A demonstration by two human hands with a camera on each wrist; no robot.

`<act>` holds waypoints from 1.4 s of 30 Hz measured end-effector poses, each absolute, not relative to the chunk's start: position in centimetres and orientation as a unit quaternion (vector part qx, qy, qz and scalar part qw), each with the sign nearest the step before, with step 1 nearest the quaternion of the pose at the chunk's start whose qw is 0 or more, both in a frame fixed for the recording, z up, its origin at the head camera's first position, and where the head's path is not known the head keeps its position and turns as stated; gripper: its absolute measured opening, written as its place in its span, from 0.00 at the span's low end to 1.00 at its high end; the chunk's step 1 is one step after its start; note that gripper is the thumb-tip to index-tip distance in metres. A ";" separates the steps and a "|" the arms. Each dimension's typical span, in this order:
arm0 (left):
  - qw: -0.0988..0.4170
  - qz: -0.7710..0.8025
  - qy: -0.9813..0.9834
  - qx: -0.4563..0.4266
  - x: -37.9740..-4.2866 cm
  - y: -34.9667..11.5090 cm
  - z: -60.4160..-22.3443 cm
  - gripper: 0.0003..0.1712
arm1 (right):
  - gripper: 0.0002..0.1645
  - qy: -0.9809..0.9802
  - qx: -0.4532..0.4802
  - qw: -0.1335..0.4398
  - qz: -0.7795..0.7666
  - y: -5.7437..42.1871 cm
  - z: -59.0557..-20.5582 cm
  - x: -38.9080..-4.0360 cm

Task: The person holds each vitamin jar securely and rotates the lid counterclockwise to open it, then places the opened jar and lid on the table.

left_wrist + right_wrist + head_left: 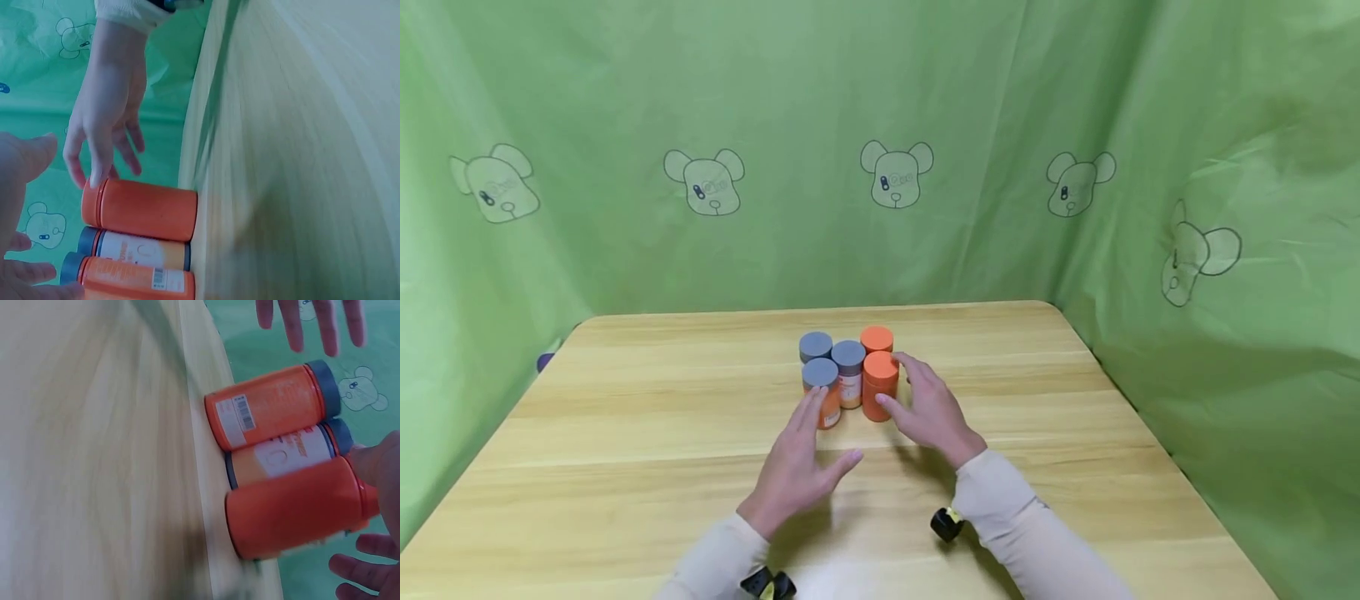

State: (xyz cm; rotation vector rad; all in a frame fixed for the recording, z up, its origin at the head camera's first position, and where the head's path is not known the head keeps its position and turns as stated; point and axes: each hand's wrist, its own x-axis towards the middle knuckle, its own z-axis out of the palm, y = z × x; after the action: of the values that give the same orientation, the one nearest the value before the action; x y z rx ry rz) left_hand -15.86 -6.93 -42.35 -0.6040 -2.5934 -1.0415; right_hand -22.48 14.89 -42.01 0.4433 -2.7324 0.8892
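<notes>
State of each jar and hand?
Front grey-lidded orange cylindrical plastic jar: upright, capped.
Middle grey-lidded cylindrical plastic jar: upright, capped.
Rear grey-lidded cylindrical plastic jar: capped, body mostly hidden.
Front orange-lidded cylindrical plastic jar: upright, capped.
Rear orange-lidded cylindrical plastic jar: capped, body mostly hidden.
Left hand: outstretched, holding nothing.
Right hand: at front orange-lidded jar; grip unclear.

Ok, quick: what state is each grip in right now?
Left grip: open, fingers straight, holding nothing.
Right grip: open, beside the front orange-lidded jar; whether it touches can't be told.
</notes>
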 end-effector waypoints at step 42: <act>0.055 -0.387 -0.903 -0.180 -18.8 -3.4 -42.2 0.58 | 0.33 -0.913 0.173 0.158 0.333 12.9 -40.2 -21.1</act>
State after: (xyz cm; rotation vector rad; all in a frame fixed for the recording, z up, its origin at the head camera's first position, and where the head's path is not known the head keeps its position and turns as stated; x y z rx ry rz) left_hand -18.81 -3.36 -42.20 -0.5455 -2.7397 -1.1754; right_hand -21.10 12.90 -40.22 0.4962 -2.6117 0.9539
